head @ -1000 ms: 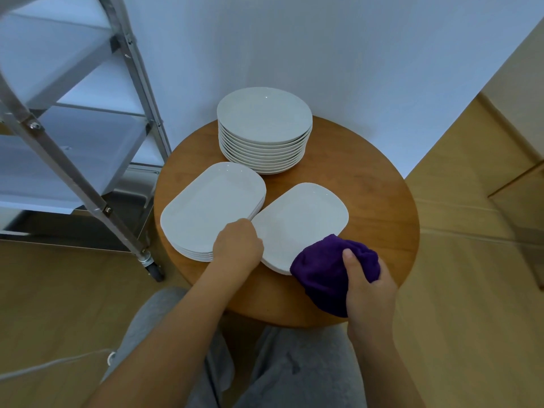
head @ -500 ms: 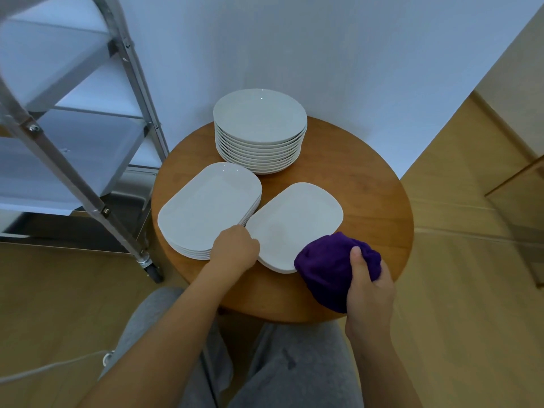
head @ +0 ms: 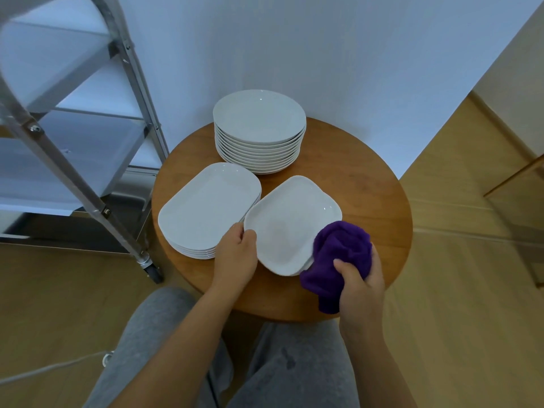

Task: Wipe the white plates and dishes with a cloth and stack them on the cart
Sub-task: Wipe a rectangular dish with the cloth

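The left hand is taking a grip on the near-left rim of the top rounded-square dish, thumb curled over the edge, while the right hand is clutching a bunched purple cloth against the dish's near-right edge. The dish is sitting on the round wooden counter, seemingly atop others like it, beside a pile of oblong platters and a stack of round plates. Wiping appears to be starting; next, the cloth needs sweeping across the dish before it goes onto the metal cart at left.
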{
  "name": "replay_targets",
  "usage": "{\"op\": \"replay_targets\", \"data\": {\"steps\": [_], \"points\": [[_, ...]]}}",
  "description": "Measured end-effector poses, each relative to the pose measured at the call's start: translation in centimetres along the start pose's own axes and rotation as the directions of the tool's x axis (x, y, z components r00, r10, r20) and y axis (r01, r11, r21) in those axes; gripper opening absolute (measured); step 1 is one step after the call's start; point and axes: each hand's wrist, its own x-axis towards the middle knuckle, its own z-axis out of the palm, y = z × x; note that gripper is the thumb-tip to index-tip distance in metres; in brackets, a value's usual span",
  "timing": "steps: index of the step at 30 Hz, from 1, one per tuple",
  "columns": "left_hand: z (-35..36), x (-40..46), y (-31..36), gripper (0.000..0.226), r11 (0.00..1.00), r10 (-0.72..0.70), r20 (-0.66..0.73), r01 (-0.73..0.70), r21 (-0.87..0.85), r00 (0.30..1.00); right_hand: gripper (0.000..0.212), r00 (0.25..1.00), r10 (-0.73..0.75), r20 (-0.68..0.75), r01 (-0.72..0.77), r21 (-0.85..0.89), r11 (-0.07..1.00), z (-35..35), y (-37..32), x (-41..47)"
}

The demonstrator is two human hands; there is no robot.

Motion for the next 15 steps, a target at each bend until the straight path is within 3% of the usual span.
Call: {"op": "replay_targets", "data": {"steps": [3,6,11,13,15], "points": [[0.8,-0.3,0.2,0.016,0.983,-0.108,-0.01,0.105,-0.153,0.994,0.037,0.999,0.023,-0.026,-0.019,0.128,0.992,-0.3,-0.4,-0.1],[1.1,-0.4,0.2,0.013,0.927,-0.203,-0.019,0.186,-0.327,0.979,0.03,0.99,0.139,-0.037,-0.117,0.351,0.929,-1.1,-0.9,0.0],[0.7,0.1,0.8,0.014,0.736,-0.384,0.089,0.363,-0.572,0.919,0.024,0.96,0.265,-0.09,-0.165,0.585,0.794,-2.9,-1.9,-0.1],[0.5,-0.2,0.8,0.01,0.654,-0.394,0.141,0.385,-0.651,0.908,0.023,0.966,0.239,-0.102,-0.129,0.609,0.783,-3.5,-2.1,-0.2],[0.6,-0.8,0.6,0.015,0.595,-0.341,0.188,0.366,-0.715,0.921,0.025,0.988,0.125,-0.087,-0.065,0.502,0.863,-3.6,-2.0,-0.3]]}}
